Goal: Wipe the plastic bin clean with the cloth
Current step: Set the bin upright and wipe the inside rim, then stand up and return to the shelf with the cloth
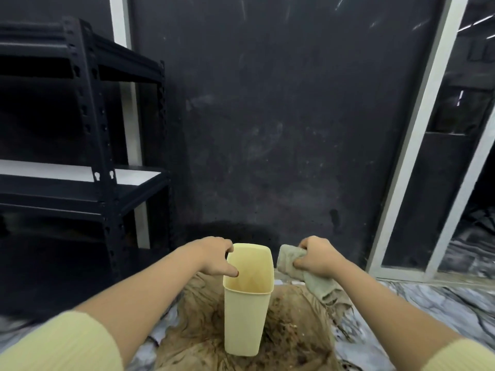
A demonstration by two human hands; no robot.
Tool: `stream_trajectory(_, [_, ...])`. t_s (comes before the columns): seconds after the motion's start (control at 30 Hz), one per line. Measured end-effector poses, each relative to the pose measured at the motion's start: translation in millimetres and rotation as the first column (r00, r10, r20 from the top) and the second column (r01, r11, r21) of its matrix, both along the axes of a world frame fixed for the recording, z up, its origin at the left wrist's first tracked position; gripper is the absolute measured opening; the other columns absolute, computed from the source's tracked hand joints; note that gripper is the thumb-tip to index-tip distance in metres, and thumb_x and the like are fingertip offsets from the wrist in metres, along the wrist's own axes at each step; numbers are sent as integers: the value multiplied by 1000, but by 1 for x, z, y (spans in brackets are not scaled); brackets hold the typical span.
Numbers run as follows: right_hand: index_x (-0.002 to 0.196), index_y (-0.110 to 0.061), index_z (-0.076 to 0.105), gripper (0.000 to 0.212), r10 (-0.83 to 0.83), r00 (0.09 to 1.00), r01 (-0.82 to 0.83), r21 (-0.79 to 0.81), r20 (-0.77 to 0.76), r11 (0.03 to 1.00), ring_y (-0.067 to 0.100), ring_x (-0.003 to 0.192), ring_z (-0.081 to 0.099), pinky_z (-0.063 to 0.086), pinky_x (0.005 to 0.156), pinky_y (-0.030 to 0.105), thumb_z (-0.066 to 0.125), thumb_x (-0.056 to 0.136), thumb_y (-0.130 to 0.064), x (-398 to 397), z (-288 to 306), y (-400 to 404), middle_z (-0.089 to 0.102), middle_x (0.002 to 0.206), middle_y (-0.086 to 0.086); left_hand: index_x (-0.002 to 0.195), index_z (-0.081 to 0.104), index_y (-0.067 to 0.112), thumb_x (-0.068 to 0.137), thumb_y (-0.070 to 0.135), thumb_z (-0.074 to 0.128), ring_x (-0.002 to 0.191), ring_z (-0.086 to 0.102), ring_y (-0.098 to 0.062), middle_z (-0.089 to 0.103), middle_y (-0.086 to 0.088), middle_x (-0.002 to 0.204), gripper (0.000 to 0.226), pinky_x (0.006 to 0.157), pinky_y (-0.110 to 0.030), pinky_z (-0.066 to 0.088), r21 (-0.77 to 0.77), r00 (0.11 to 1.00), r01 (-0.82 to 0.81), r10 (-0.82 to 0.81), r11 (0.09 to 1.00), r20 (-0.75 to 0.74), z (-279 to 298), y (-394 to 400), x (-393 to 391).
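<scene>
Cloth [292,259] in right hand [318,257] — beside bin [245,317]

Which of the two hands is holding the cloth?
The right hand grips the grey-green cloth, just right of the bin; the left hand holds no cloth, only the bin's rim.

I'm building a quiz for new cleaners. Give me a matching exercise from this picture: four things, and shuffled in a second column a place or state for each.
1 plastic bin
2 cloth
3 left hand
4 shelving rack

A bunched in the grip of the right hand
B black, at the left
C upright, mouth open
D holds the bin's rim

Pairs: 1-C, 2-A, 3-D, 4-B
</scene>
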State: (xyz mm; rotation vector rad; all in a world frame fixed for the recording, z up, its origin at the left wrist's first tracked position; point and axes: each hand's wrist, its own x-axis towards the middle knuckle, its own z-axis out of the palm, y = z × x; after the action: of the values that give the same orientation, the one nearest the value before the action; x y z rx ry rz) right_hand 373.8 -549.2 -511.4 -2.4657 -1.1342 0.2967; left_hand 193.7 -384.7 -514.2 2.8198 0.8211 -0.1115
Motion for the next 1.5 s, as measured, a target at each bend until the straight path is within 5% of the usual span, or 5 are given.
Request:
stream_trajectory(0.53, [90,-7,62,21,-57,990,42,-115,-131,992,22,74,58,43,55,28,56,72,-17,114,-67,134,62,85,6,135,40,28,76,55,56,128,43,-18,43,6,142,67,101,-40,43,-83,992,19,-30,996,-126,-60,132,127])
stream_trajectory(0.73, [86,-15,60,15,-59,983,28,-174,-176,984,21,78,62,50,61,31,55,72,-18,152,-49,186,63,85,3,135,41,25,77,50,58,126,45,-18,44,5,141,66,101,-37,43,-168,990,-16,-8,986,-141,-36,187,167])
stream_trajectory(0.9, [85,-14,61,16,-72,977,38,-169,-201,985,19,75,61,49,60,30,57,70,-20,162,23,203,62,82,2,135,41,27,74,52,60,127,43,-18,42,4,143,69,103,-35,41,-220,989,-55,24,974,-144,31,204,173])
stream_trajectory(1.13, [81,-17,60,13,-48,981,20,-153,-187,988,18,77,61,46,58,27,58,69,-22,159,196,190,61,81,-1,131,45,28,72,57,60,121,48,-18,47,5,138,67,101,-35,43,-207,992,-42,15,978,-128,204,193,164])
stream_trajectory(1.5, [81,-21,60,16,-81,973,69,-63,-216,996,13,73,60,44,54,22,61,66,-22,123,421,116,62,84,-1,134,41,27,71,59,60,125,46,-19,44,5,141,74,100,-39,44,-134,990,16,-35,991,-140,429,107,120])
